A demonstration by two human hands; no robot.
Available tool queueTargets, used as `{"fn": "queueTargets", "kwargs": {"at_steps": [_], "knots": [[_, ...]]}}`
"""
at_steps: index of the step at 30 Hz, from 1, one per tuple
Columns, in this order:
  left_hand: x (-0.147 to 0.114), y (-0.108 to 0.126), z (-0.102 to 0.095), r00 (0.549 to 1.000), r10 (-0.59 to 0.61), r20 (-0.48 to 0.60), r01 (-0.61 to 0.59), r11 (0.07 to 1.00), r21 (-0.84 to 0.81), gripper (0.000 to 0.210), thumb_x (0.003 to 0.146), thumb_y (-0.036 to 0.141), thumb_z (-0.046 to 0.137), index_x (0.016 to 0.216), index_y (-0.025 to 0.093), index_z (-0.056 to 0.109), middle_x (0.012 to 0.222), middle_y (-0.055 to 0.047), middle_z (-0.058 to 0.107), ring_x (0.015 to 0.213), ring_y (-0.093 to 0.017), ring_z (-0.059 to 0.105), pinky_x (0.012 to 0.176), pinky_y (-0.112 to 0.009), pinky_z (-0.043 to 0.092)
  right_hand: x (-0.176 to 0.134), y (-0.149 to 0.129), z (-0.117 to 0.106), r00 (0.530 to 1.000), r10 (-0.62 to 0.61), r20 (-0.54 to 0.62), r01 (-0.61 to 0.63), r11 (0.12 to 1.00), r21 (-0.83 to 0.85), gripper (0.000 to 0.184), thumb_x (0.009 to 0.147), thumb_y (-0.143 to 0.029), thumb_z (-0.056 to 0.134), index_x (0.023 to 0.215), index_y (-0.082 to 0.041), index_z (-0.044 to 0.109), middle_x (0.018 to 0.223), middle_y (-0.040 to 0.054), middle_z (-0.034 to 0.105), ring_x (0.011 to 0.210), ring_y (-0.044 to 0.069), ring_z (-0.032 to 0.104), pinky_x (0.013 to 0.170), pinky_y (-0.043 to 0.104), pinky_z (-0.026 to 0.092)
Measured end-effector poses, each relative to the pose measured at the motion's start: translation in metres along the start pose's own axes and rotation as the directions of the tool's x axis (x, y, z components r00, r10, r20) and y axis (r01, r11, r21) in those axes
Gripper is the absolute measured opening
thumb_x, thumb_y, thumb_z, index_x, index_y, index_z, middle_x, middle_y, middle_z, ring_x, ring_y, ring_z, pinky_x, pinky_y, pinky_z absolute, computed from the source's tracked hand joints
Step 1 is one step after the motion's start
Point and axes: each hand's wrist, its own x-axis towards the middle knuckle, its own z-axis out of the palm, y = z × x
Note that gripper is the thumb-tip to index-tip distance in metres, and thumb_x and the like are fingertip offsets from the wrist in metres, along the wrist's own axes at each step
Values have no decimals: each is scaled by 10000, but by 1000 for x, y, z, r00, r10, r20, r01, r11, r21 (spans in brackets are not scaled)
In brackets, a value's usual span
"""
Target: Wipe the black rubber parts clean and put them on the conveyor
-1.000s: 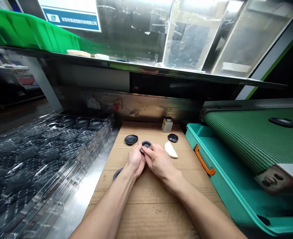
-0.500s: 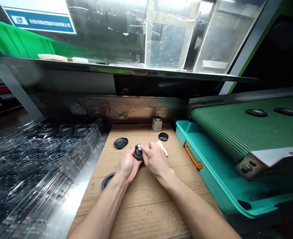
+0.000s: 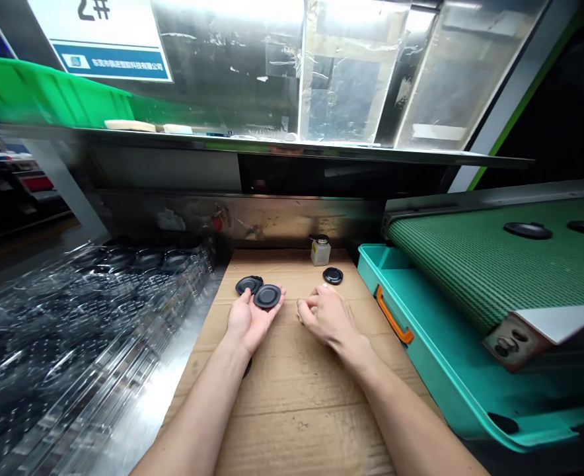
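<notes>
A round black plastic disc (image 3: 267, 297) lies face up on the fingers of my left hand (image 3: 245, 324), the thumb at its left edge. Just behind it a second black disc (image 3: 246, 284) rests on the cardboard (image 3: 302, 396), partly covered by the held one. The dark edge of another disc (image 3: 248, 367) peeks out from under my left wrist. My right hand (image 3: 329, 316) is closed with curled fingers, low over the cardboard; what they hold, if anything, is hidden. Beyond it lies a black disc (image 3: 332, 276).
A small bottle with a dark cap (image 3: 320, 252) stands at the back. On the right, a teal bin (image 3: 421, 370) with an orange handle sits beneath a green conveyor belt (image 3: 460, 251) carrying black discs. Clear plastic trays (image 3: 74, 330) of black parts fill the left side.
My right hand has drawn away from the disc to the right. My left hand has turned palm up and moved left with the disc. The white cloth no longer shows clearly.
</notes>
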Motion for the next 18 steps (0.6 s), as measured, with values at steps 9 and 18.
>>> {"fn": "queueTargets", "kwargs": {"at_steps": [9, 18], "knots": [[-5, -9, 3, 981, 190, -28, -165, 909, 382, 255, 769, 21, 494, 972, 125, 610, 971, -106, 646, 790, -179, 655, 696, -355, 584, 5, 27, 17, 940, 341, -23, -341, 931, -132, 397, 872, -529, 490, 1094, -242, 650, 1083, 100, 562, 1000, 260, 497, 811, 354, 367], [11, 26, -10, 881, 472, 41, -332, 555, 763, 463, 701, 126, 728, 1063, 201, 451, 947, -70, 665, 664, -130, 640, 540, -231, 520, 5, 35, 32, 953, 302, 30, -301, 953, -29, 320, 834, -411, 526, 1102, -262, 617, 1042, 71, 558, 1019, 241, 496, 800, 316, 381]]}}
